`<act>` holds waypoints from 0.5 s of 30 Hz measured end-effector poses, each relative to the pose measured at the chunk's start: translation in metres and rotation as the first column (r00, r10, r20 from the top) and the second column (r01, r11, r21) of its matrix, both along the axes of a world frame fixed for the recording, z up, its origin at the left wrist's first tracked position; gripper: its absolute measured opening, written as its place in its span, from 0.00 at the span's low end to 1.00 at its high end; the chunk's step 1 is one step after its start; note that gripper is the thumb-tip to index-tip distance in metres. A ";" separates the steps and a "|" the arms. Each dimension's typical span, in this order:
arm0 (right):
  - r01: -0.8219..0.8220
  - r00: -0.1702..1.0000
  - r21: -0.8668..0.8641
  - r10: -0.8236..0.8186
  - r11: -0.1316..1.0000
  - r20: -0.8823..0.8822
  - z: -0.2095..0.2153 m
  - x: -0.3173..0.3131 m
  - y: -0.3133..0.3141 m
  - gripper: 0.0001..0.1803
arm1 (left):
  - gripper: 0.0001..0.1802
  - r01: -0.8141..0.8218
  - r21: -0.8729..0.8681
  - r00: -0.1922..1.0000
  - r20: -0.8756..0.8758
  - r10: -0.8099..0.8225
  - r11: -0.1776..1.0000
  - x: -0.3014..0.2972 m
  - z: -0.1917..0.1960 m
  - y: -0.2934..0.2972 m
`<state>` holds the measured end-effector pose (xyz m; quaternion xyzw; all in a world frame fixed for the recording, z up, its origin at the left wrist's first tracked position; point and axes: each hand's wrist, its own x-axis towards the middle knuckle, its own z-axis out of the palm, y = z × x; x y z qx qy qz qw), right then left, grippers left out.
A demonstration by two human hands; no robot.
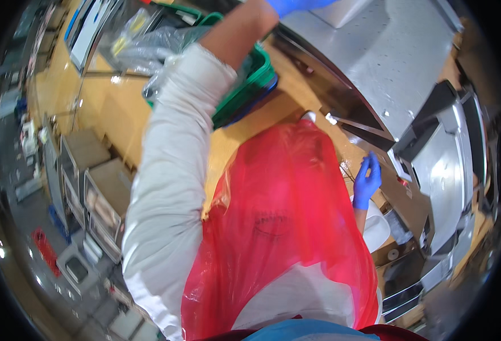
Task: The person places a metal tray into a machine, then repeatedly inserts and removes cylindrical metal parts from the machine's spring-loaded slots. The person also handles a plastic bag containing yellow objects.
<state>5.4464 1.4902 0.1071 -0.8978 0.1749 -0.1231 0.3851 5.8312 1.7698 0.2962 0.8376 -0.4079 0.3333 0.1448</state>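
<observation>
My left hand (296, 4) reaches up past the frame's top, so I cannot tell its grip. My right hand (367, 181), fingers spread and empty, hovers beside the red plastic bag (284, 221) draped below me. It probably handles limp, light and slippery; gather its upper edge.

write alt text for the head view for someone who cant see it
Seen from above, a person wearing a translucent red plastic apron raises the left hand, blue-gloved on a white-sleeved arm, past stacked green trays on a wooden counter. The blue-gloved right hand hovers low, fingers spread, beside a steel machine. Neither hand visibly holds anything.
</observation>
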 end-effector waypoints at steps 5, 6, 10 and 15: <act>-0.208 0.939 -0.143 0.239 0.968 0.249 0.021 0.110 -0.028 0.15 | 0.19 0.495 0.091 0.858 0.104 -0.503 0.864 0.062 0.033 0.021; -0.259 0.894 -0.253 0.330 0.932 0.301 0.021 0.135 -0.037 0.15 | 0.18 0.407 0.207 0.911 -0.014 -0.413 0.890 0.059 0.042 0.018; -0.278 0.935 -0.135 0.300 0.951 0.191 0.050 0.200 -0.040 0.15 | 0.13 0.276 0.455 0.956 -0.223 -0.191 0.846 0.062 0.060 -0.003; -0.326 0.911 -0.142 0.351 0.935 0.217 0.067 0.253 -0.026 0.15 | 0.12 0.319 0.332 0.934 -0.272 -0.234 0.888 0.070 0.061 0.022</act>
